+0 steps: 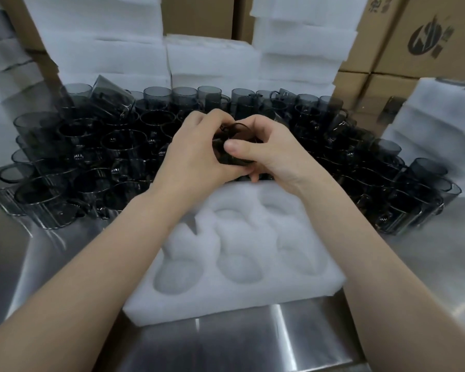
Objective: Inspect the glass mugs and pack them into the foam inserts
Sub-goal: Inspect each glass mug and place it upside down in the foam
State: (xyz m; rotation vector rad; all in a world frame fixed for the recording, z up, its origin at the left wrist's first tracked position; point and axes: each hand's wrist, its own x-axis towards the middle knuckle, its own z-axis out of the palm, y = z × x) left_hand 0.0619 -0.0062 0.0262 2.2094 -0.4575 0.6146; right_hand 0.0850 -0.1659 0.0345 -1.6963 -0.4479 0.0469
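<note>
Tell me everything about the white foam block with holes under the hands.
The foam insert is a white, soft-looking rectangular block lying flat on the steel table. Its top has rounded pockets in two rows, all empty where visible. The dark glass mugs crowd behind its far edge. Both forearms pass above it; whether they touch it cannot be told.

The steel table (226, 345) bears a foam insert (253, 296), glass mugs (91, 157) and, seemingly, foam stacks (427, 116).
</note>
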